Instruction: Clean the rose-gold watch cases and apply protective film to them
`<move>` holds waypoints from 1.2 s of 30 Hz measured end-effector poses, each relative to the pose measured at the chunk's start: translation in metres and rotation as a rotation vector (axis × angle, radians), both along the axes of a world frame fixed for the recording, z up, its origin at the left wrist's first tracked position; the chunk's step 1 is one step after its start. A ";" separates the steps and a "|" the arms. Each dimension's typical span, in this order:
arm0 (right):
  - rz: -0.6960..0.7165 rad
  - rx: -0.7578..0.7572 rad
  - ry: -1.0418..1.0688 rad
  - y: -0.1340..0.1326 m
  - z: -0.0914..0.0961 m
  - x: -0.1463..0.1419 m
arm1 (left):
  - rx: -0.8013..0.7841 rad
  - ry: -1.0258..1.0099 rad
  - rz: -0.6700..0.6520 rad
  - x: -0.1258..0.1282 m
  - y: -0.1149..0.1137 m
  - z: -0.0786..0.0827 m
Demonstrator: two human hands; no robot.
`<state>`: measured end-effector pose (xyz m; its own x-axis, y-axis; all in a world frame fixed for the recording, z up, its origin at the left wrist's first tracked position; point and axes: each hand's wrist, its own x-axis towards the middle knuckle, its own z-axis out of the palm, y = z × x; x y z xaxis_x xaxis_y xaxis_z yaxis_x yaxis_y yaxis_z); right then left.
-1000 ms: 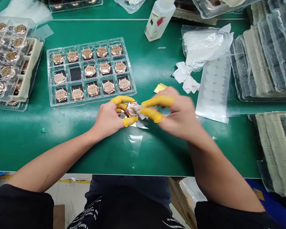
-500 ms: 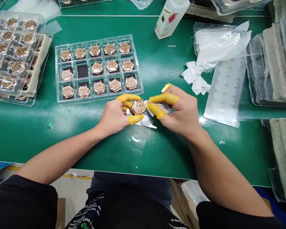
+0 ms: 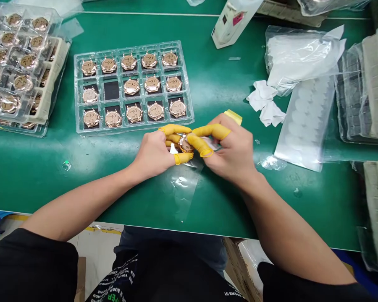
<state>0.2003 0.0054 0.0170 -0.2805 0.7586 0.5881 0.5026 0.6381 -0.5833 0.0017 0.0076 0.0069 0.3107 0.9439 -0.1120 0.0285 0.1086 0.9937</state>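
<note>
My left hand (image 3: 157, 151), with yellow finger cots, pinches a rose-gold watch case (image 3: 185, 144) just above the green table. My right hand (image 3: 231, 149), also in yellow cots, is closed on a small white wipe (image 3: 213, 144) and presses its thumb and forefinger against the case face. A clear plastic tray (image 3: 132, 128) with several rose-gold watch cases and one bare black cell stands just beyond my left hand. A clear film sheet (image 3: 184, 184) lies on the table under my hands.
Stacked clear trays (image 3: 17, 67) of watch cases stand at the far left. A white bottle (image 3: 231, 21), crumpled white wipes (image 3: 266, 102), a plastic bag (image 3: 297, 54) and a white backing sheet (image 3: 304, 121) lie to the right. Grey tray stacks (image 3: 362, 84) line the right edge.
My right hand has moved left and closed in on the watch case, its thumb now over the face. The view has shifted slightly, so the tray sits a little higher and further right.
</note>
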 end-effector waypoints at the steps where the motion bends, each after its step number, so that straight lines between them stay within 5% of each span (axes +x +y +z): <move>1: -0.009 -0.002 0.008 0.000 0.000 0.000 | -0.003 0.001 0.003 0.000 0.000 0.000; 12: 0.036 -0.072 0.045 -0.001 -0.003 -0.005 | 0.045 0.035 -0.037 -0.001 -0.001 -0.003; 18: -0.311 -0.141 -0.163 0.014 -0.001 0.036 | 0.090 0.024 0.034 -0.001 -0.002 0.001; 27: -0.024 -0.570 0.030 0.008 0.014 0.041 | 0.273 0.061 -0.003 -0.002 -0.003 0.000; 31: -0.049 -0.509 -0.069 0.008 0.016 0.043 | 0.290 0.044 -0.001 -0.002 -0.002 0.001; 36: -0.023 -0.275 -0.244 0.008 0.011 0.048 | 0.088 -0.011 -0.019 -0.002 0.001 0.004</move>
